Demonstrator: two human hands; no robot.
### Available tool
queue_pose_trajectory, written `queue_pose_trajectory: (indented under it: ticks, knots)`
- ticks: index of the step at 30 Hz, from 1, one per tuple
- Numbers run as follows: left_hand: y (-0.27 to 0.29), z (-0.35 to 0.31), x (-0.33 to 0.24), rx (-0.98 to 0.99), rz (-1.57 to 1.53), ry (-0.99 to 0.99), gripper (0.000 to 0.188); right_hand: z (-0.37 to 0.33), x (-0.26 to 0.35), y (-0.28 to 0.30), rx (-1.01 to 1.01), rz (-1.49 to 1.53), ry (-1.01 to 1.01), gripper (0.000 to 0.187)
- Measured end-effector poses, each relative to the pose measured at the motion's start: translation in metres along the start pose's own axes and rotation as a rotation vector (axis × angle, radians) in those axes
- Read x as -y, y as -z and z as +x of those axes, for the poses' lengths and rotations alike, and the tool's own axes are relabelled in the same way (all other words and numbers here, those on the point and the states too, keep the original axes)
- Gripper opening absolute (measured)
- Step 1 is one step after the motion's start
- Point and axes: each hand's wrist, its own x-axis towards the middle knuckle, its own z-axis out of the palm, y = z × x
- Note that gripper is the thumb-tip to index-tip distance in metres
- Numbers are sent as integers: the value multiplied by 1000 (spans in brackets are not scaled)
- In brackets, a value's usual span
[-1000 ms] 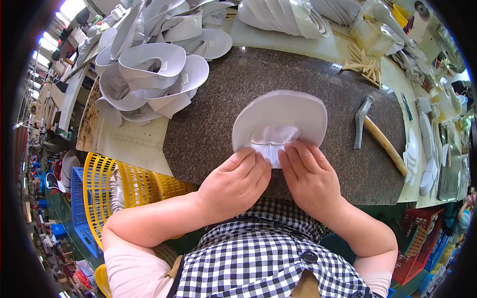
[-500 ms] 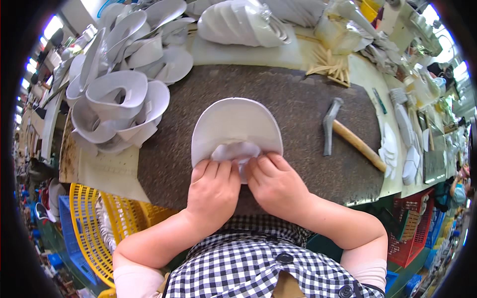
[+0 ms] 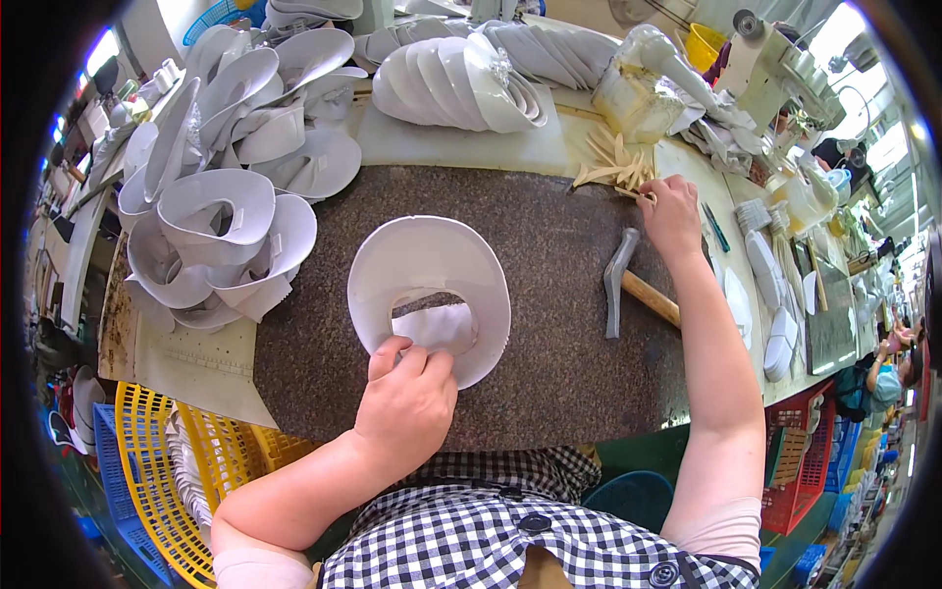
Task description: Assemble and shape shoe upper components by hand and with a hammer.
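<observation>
A white shoe upper (image 3: 432, 250), curved into a ring with an oval opening, rests on the dark speckled board (image 3: 549, 294). My left hand (image 3: 407, 393) grips its near edge, fingers bent over the rim and thumb hidden. Off to the right, my right hand (image 3: 675, 218) is at the near edge of a pile of thin beige strips (image 3: 618, 162), its thumb and fingers pinched on a strip end. Below that hand lies a hammer (image 3: 650, 296) with a grey metal head and wooden handle, partly covered by my right forearm.
Several more white uppers (image 3: 216, 211) are heaped at the left. A wrapped stack of white pieces (image 3: 456, 83) sits at the back, beside a yellowish container (image 3: 633, 103). A green pen-like tool (image 3: 716, 228) and white pieces (image 3: 765, 270) lie right. Yellow basket (image 3: 162, 471) stands low left.
My right hand has left the upper and reached far right to the strips. My left hand still holds the upper, which now shows its opening more fully. The view has shifted slightly.
</observation>
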Motion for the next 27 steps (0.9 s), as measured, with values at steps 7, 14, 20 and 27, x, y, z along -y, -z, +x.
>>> queue_pose_trajectory:
  ticks: [7, 14, 20, 27]
  knots:
    - [-1, -3, 2, 34, 36, -1, 9, -3, 7, -6, -157, 529, -57, 12]
    - [-3, -5, -3, 14, 122, -36, 9, -13, 8, 14, 321, 1253, -539, 17]
    - [3, -12, -7, 84, 133, 14, 15, -9, -2, 14, 223, 1193, -301, 20]
    - [12, -19, 0, -87, -51, -94, 25, -32, 18, 18, 155, 1042, -300, 20]
